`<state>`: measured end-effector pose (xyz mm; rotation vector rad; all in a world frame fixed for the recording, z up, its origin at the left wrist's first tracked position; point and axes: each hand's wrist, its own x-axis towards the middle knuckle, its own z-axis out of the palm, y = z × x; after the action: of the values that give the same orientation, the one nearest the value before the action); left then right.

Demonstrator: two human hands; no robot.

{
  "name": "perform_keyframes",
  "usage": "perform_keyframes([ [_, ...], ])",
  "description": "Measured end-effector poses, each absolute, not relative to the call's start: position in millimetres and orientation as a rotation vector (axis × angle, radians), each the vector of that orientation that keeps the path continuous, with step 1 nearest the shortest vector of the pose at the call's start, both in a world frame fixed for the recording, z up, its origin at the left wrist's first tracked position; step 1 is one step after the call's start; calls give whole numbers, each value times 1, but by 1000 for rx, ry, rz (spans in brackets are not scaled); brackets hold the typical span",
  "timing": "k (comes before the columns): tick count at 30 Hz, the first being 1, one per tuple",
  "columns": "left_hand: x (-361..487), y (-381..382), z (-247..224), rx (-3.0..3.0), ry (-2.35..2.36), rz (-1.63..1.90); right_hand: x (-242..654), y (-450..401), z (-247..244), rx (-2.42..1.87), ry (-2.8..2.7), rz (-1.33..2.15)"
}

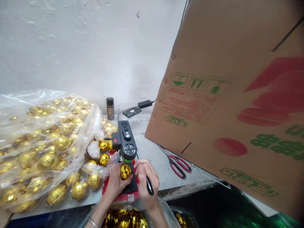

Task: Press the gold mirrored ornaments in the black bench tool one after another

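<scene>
A gold mirror ball ornament (125, 171) sits in my left hand (116, 180), with the fingers behind it and the thumb across its lower side. It is just under the round front end of a black desk device (128, 142) with two round vents. My right hand (147, 182) is closed around a slim tool with a black handle (149, 186). The tool's other end is mostly hidden by the hand and the device. Below the ball are the device's dark base (129, 186) and a red sheet (118, 197).
Clear plastic bags (89, 107) of gold balls fill the left. A large cardboard box (201, 133) leans in from the right, with red-and-black scissors (178, 164) beside it. A bottle (110, 109) and power adapter (144, 104) stand behind. More gold balls (124, 218) lie below the table edge.
</scene>
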<state>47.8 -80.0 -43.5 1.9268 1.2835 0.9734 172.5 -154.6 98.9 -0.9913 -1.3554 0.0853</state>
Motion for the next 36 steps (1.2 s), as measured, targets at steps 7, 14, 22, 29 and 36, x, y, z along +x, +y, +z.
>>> perform_keyframes([
  [7,49,-83,-55,1913,1266,1009,175,-155,64,-1020,-1366,52],
  [14,47,-86,-40,1856,1280,928,170,-153,39,-1047,-1293,19],
  [22,50,-86,-46,1847,1286,960,168,-151,34,-1035,-1245,25],
  [29,50,-86,-48,1862,1294,970,166,-152,35,-1041,-1232,24],
  [36,50,-85,-52,1882,1298,986,165,-150,33,-1050,-1218,-10],
])
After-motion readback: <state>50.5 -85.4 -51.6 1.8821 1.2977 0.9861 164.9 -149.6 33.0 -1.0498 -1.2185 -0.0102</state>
